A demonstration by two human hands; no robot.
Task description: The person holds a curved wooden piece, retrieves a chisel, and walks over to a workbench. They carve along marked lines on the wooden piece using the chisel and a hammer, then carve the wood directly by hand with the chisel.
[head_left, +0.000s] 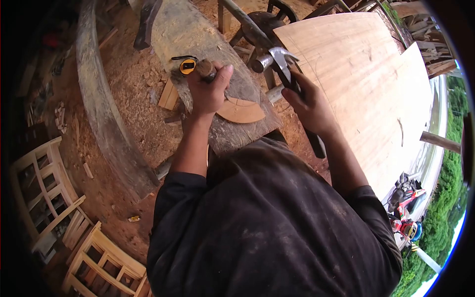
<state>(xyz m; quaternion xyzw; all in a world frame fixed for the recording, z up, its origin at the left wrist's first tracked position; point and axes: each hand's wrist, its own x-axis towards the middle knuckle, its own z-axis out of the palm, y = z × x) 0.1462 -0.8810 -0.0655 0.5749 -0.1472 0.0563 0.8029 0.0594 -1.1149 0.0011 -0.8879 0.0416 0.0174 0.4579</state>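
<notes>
- Curved wood pc (243,112): flat on the desk (235,136), in front of the torso. Prob. light, stiff, dry, not very slippery; narrow ends may split along the grain. Best hold: broad middle, by both long edges.
- Chisel-like tool (205,68): at L end of the pc, wooden butt up. Fingers of the left hand (209,94) wrapped round it. Lower part mostly hidden; can't tell if it touches the pc. Prob. rigid, easy grip on the round hndl.
- Claw hammer (281,57): R of the pc, head up beyond it. Fingers of the right hand (311,103) closed round the hndl, fairly near the head. Prob. head-heavy; a high grip gives control, a low one more swing.
- Tape measure (188,66): beyond & L of the pc, near the tool. Prob. compact, hard-cased; take by the sides.
- Large board (341,59): R of the pc, apart. Prob. awkward; hold opp. edges.
</notes>
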